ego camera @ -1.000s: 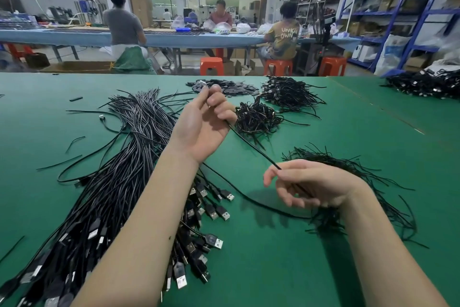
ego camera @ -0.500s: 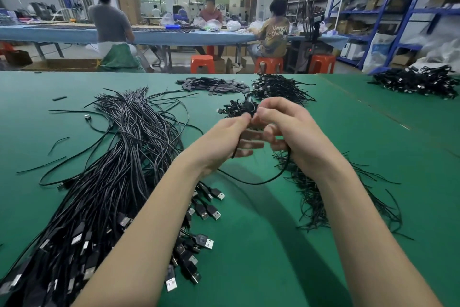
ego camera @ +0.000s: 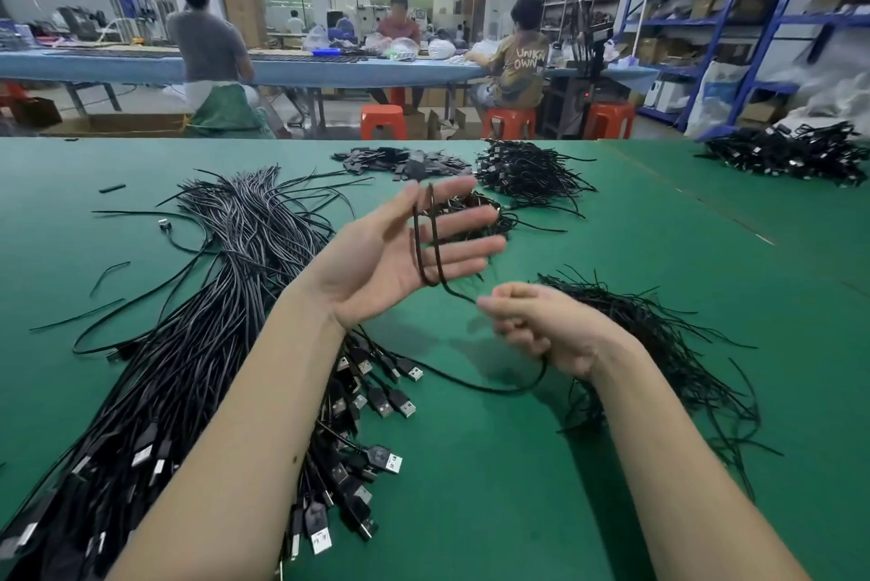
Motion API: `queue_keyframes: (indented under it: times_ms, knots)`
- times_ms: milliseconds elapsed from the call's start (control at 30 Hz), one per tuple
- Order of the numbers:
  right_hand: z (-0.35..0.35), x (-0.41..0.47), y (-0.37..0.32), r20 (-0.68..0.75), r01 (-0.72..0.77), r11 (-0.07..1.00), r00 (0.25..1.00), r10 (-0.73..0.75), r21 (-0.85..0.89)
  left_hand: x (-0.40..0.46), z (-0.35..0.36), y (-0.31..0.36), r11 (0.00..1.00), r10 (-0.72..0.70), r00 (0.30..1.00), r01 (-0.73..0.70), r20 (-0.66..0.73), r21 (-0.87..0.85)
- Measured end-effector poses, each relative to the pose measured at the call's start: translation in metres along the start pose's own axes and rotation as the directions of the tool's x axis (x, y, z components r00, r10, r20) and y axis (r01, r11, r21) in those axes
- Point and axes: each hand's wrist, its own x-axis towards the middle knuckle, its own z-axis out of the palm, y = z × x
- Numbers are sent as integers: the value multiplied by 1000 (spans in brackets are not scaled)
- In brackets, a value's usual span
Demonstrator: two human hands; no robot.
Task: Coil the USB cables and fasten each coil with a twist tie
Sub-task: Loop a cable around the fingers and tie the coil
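L hand [ego camera: 386, 260]: palm up, fingers straight | R hand [ego camera: 546, 326]: fingers curled, pinching

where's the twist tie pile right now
In the head view the twist tie pile lies on the green table, right of centre, just behind the right hand.

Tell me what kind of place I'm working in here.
Most likely a cable assembly or packing workshop. A big bundle of loose USB cables lies on the green worktable, other workers sit at a long bench behind, and blue storage racks hold boxes.
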Motion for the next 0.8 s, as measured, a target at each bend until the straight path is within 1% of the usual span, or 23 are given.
queue_keyframes:
  times_ms: [33, 100, 133, 167, 200, 233, 267, 300, 333, 367, 400, 433, 467, 500, 533, 567, 600, 633, 700, 733, 767, 800]
  knots:
    - [0, 2, -5, -82, 51, 993, 996, -42, 109, 0, 0, -1, 996, -63, 998, 62, 12, 67]
    - [0, -1, -20, -176, 156, 926, 979, -100, 343, 1, 0, -6, 947, -204, 979, 197, 1, 254]
    - [1, -4, -28, -201, 197, 905, 971, -128, 376, 2, 0, -9, 902, -256, 966, 250, -30, 353]
    - [4, -7, -35, -219, 227, 916, 963, -160, 331, 3, 0, -12, 854, -282, 956, 288, -79, 434]
    - [7, -9, -41, -229, 247, 939, 954, -193, 239, 5, 1, -14, 813, -276, 951, 309, -140, 493]
    - [12, -11, -45, -237, 264, 955, 944, -228, 133, 7, 1, -17, 776, -242, 949, 314, -202, 547]
    - [17, -12, -49, -244, 282, 958, 933, -263, 46, 9, 2, -20, 732, -185, 947, 311, -262, 606]
    - [22, -13, -51, -245, 303, 953, 924, -294, -1, 10, 3, -21, 688, -115, 943, 302, -311, 660]
    - [26, -13, -53, -228, 325, 946, 921, -317, 1, 11, 3, -22, 680, -43, 938, 279, -344, 678]
    - [28, -14, -52, -173, 342, 939, 928, -330, 42, 12, 3, -22, 726, 23, 930, 237, -367, 646]
    - [30, -15, -49, -76, 333, 937, 942, -327, 106, 12, 2, -20, 817, 66, 919, 174, -389, 550]
    - [29, -16, -45, 49, 288, 943, 953, -300, 168, 13, 2, -17, 908, 85, 915, 92, -395, 409]
    - [28, -16, -39, 175, 211, 955, 952, -249, 209, 12, 0, -13, 967, 91, 921, 8, -379, 253]
    - [27, -15, -32, 269, 128, 967, 945, -187, 222, 11, -1, -9, 991, 93, 932, -54, -350, 119]
    - [25, -12, -23, 310, 67, 978, 942, -128, 200, 10, -2, -6, 996, 91, 947, -88, -308, 25]
    - [24, -8, -16, 293, 36, 989, 953, -78, 146, 8, -3, -5, 995, 86, 961, -95, -262, -22]
    - [23, -5, -10, 228, 23, 997, 973, -39, 72, 6, -3, -4, 996, 75, 973, -84, -220, -33]
    - [22, -1, -6, 135, 18, 1000, 991, -17, -5, 5, -2, -4, 997, 62, 981, -68, -186, -25]
    - [20, 2, -5, -73, 33, 993, 996, -42, -113, 1, -3, -3, 999, 31, 992, -30, -123, 10]
    - [18, 3, -6, -158, 60, 991, 984, -78, -116, -2, -3, -2, 999, 0, 996, 3, -88, 36]
    - [15, 3, -9, -218, 94, 993, 970, -109, -76, -3, -3, -1, 995, -48, 997, 53, -55, 87]
    - [13, 3, -13, -245, 129, 992, 961, -129, -18, -3, -2, -1, 977, -112, 993, 116, -35, 176]
